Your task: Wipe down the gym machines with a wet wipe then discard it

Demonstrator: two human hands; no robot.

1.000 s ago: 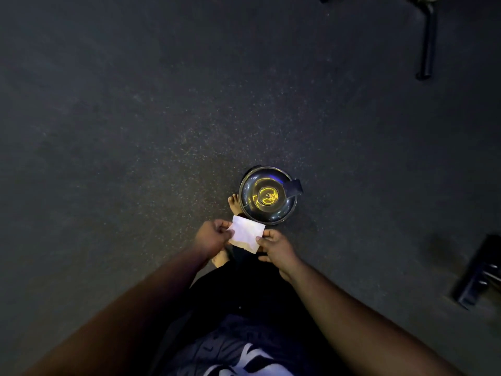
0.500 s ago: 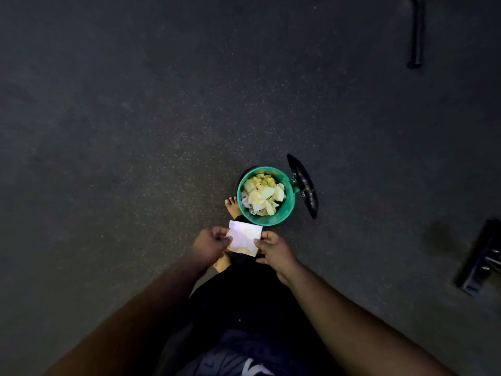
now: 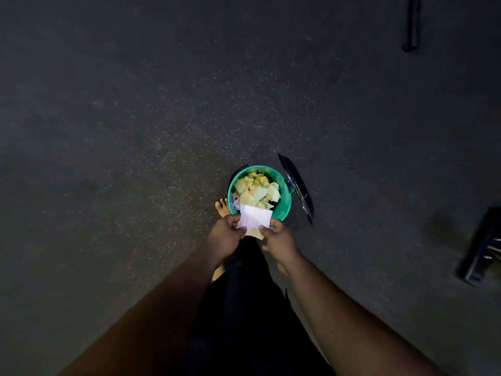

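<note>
You're standing on a dark rubbery floor (image 3: 135,131), matte, flecked w/ pale specks, dimly lit. A black metal bar (image 3: 412,25) lies at the far right edge, and a dark machine base (image 3: 481,248) w/ shiny bolts, blurred, sits at mid right. Both are well apart from you.

Just ahead of your feet is a small round bin (image 3: 284,210), green plastic inner wall, smooth rim. Its lid (image 3: 296,185) is tipped up on the right side, dark and glossy, seen nearly edge-on. Inside the bin: a heap of crumpled pale yellowish-white wipes (image 3: 256,189), filling it close to the rim.

Your wet wipe (image 3: 254,219) is a flat white rectangle, thin and soft, slightly creased, held over the bin's near edge so its far end overlaps the rim. Your left hand (image 3: 226,236) pinches its left side w/ curled fingers; your right hand (image 3: 276,237) pinches the right side the same way. Both are grasping it; not let go.

Your bare foot (image 3: 222,210) shows just left of the bin, toes touching or nearly touching its wall; can't tell which. Black trousers (image 3: 249,308) fill the space btw your forearms.
</note>
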